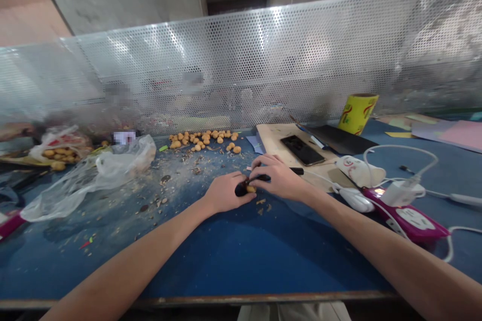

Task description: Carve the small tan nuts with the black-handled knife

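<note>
My left hand (228,193) is closed around a small gourd-like piece (250,189), tan on its lower right and dark on top. My right hand (276,176) meets it from the right, its fingers pinched on a thin black tool (262,178) whose tip touches the dark part. What the dark part is I cannot make out. A black stick-like end (296,171) shows behind my right hand. Small tan shavings (260,201) lie just below the hands. Farther back, several small tan gourds (206,136) lie in a loose row on the blue table (263,256).
Plastic bags (109,165) lie at the left, and a person's hand (17,131) shows at the far left. At the right are a phone (302,150), a yellow roll (357,114), a purple power strip (410,218) and white cables. A perforated metal screen (233,60) stands behind.
</note>
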Demonstrator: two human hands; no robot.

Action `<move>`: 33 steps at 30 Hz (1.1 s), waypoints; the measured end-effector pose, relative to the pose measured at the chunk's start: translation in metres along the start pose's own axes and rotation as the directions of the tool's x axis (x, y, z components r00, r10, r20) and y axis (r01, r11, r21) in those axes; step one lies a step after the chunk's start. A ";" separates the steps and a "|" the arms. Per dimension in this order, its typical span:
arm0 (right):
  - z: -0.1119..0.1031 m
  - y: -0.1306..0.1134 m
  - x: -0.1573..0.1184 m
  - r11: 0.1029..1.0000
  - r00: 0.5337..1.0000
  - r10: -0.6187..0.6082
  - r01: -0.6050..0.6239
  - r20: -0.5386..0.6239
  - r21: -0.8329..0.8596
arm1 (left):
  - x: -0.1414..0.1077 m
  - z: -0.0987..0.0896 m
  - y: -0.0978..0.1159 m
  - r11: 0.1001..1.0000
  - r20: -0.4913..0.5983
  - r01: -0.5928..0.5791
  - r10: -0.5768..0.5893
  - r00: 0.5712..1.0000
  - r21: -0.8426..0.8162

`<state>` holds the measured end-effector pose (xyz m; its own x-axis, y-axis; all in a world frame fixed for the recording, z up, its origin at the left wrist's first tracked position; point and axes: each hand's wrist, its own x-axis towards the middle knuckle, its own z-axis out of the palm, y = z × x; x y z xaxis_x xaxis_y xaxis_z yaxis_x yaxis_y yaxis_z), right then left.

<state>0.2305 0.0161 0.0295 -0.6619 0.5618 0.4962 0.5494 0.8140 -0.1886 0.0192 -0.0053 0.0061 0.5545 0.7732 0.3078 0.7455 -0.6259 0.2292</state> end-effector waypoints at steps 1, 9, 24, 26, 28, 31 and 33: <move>-0.001 0.001 0.000 1.000 1.000 -0.004 0.004 0.001 -0.006 | 0.000 0.000 0.000 1.000 0.001 0.003 -0.003 1.000 -0.005; -0.005 0.004 -0.001 0.998 0.998 -0.063 0.063 0.018 -0.028 | 0.000 0.001 -0.002 0.999 0.010 0.004 -0.003 1.000 -0.035; -0.005 0.007 0.000 0.997 0.996 -0.075 0.076 0.048 -0.032 | 0.001 0.001 -0.001 1.000 0.006 0.017 -0.017 1.000 -0.021; -0.006 0.008 0.000 0.997 0.996 -0.064 0.066 0.058 -0.041 | 0.000 0.001 -0.001 1.000 0.005 0.017 -0.017 1.000 -0.024; -0.008 0.008 -0.001 0.997 0.995 -0.063 0.067 0.075 -0.046 | 0.000 0.002 -0.001 1.000 0.007 0.014 -0.014 1.000 -0.025; -0.010 0.009 -0.001 0.995 0.993 -0.077 0.082 0.086 -0.054 | 0.000 0.002 -0.002 1.000 0.011 0.012 -0.012 1.000 -0.021; -0.010 0.009 -0.001 0.994 0.994 -0.081 0.086 0.079 -0.062 | 0.001 0.001 -0.002 1.000 0.004 0.010 -0.010 1.000 -0.019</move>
<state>0.2413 0.0213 0.0362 -0.7428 0.5036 0.4411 0.5209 0.8487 -0.0917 0.0186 -0.0034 0.0045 0.5484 0.7801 0.3013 0.7440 -0.6196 0.2500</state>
